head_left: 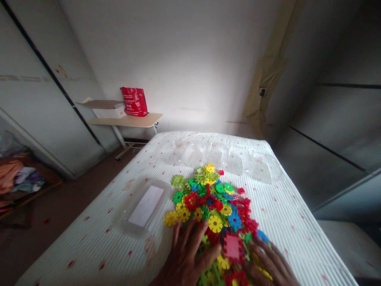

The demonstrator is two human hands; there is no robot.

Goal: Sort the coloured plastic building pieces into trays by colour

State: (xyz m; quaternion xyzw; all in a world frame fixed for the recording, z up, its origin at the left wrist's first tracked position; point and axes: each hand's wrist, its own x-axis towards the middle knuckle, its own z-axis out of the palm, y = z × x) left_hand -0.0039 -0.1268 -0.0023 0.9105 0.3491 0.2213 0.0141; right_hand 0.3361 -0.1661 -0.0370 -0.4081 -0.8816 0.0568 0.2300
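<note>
Head view: plastic pieces (214, 228) touch left fingers (198, 237); right fingers (265, 249) too.

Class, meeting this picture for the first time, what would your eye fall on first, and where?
The colourful heap stands out first, on the white cover, with the left hand and right hand at its near end. Next comes the red bag, on the small table at the back left.

Looks forward and down from the head, close above both hands (189, 254) (272, 262) at the bottom edge, along the white ribbed cover (98, 226) toward the far wall (190, 67).
</note>
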